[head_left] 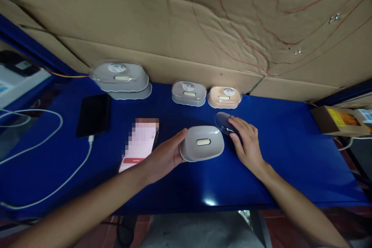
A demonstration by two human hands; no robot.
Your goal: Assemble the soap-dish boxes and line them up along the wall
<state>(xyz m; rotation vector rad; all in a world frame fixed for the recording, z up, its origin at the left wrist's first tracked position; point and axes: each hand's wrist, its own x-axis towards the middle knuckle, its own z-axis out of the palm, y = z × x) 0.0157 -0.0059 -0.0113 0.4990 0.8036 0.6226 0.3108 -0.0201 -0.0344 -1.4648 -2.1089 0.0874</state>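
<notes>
My left hand [168, 153] holds a grey oval soap dish [190, 147] by its left side, thumb along the rim and fingers underneath. A cream pill-shaped piece [203, 142] sits in the slot at its middle. Just to the right, my right hand [246, 137] grips a clear plastic lid [223, 123], with fingers on its far edge and the thumb nearer me. The lid is tilted and apart from the dish. Behind them stand a covered grey soap dish [200, 95] and a covered peach soap dish [221, 102], each with a round sticker.
Stacked grey soap dishes [130, 95] stand at the back left of the blue table [290, 143]. A black device [93, 115] with a white cable [78, 174] and a lit phone [141, 139] lie left. A cardboard box [328, 122] is at right; cardboard [130, 19] lines the back.
</notes>
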